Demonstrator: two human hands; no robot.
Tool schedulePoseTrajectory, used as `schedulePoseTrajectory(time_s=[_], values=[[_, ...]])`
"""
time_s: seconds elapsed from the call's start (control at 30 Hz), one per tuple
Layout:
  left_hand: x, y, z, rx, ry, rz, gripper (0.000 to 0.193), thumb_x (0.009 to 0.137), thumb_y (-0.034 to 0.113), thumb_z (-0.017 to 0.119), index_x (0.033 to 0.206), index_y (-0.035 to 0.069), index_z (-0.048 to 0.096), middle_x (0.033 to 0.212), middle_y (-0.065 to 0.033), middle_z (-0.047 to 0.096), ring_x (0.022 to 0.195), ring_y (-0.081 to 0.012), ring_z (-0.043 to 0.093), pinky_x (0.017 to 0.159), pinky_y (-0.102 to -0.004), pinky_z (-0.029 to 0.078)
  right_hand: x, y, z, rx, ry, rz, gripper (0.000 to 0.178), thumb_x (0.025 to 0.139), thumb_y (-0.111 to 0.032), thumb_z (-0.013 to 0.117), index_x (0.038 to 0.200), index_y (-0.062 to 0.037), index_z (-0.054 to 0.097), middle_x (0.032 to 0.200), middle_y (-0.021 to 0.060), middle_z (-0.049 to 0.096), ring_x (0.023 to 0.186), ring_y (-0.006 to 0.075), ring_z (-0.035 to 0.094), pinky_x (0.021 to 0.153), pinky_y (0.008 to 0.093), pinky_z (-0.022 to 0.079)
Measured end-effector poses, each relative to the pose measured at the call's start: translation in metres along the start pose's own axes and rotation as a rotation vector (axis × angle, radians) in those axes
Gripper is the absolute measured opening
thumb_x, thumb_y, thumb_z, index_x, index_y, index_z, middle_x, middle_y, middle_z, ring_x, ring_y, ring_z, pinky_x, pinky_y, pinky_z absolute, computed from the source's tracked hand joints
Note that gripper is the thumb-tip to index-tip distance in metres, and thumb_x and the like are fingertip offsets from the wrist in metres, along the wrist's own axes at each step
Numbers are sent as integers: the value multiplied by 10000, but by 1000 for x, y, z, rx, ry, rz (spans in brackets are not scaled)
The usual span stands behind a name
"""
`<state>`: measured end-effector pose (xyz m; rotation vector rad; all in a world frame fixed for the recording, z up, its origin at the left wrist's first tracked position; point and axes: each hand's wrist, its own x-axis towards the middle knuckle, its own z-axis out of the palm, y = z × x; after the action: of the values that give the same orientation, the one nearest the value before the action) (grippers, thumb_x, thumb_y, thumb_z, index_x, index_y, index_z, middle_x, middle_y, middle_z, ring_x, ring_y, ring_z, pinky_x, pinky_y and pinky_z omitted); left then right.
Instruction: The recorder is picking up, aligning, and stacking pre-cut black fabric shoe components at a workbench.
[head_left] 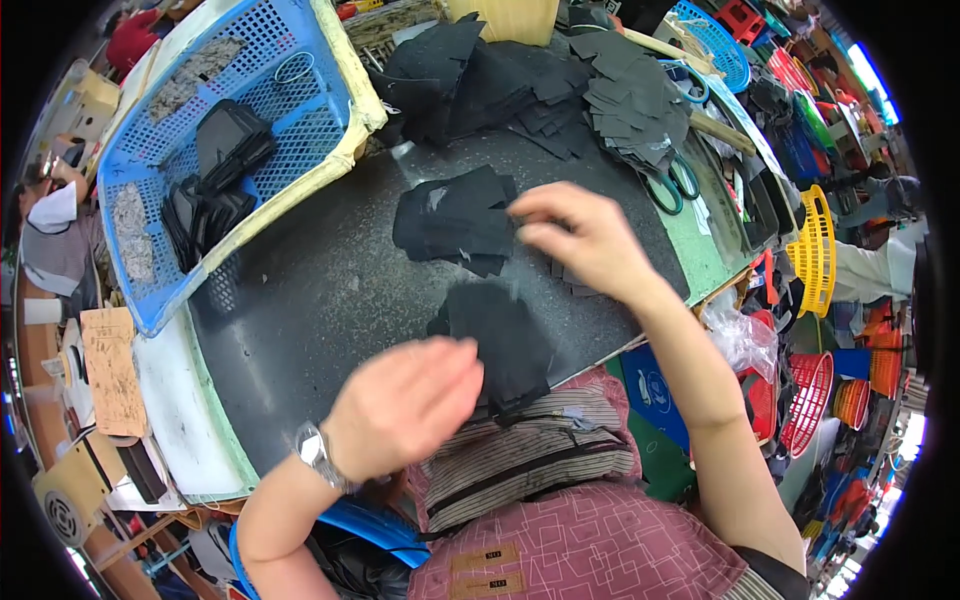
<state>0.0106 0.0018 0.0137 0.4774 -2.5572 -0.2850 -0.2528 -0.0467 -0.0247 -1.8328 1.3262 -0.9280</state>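
Black flat cut pieces lie in a loose stack on the dark work surface. My right hand is at this stack's right edge, its thumb and forefinger apart, with no piece visibly held. Nearer to me lies a second pile of black pieces, reaching the table's front edge. My left hand, wearing a silver wristwatch, is over that pile's left side. Its fingers are stretched out side by side, slightly blurred; the thumb and palm side are hidden.
A blue plastic basket with black pieces inside stands at the left. Larger heaps of black pieces lie at the back, with green-handled scissors beside them at the right. Yellow and red baskets stand beyond the table's right side.
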Motion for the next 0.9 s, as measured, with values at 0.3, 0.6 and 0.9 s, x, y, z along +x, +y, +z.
schedulePoseTrajectory(time_s=[0.3,0.6,0.9], values=[[7,5,13,-256,45,-208,352,693,162,763,994,26,639,1088,-136,636,948,-311,628,816,-387,523,-66,32,-38,-801,184,-92,506,704,-241,751,1138,-47,576,1103,122,573,1040,315,534,898,400,428],[120,-62,101,-429,95,-221,435,774,-80,464,1185,43,541,1077,-167,622,1031,-339,579,897,-396,465,-55,35,-37,-548,228,88,573,652,-156,788,1166,-52,556,1178,128,533,1107,304,499,937,375,407],[128,-69,102,-305,-348,-228,427,783,-33,467,1192,64,544,1069,-182,618,1035,-339,573,889,-385,472,-83,7,-39,123,613,-92,120,795,40,649,885,-22,601,832,55,625,692,140,593,631,255,480]])
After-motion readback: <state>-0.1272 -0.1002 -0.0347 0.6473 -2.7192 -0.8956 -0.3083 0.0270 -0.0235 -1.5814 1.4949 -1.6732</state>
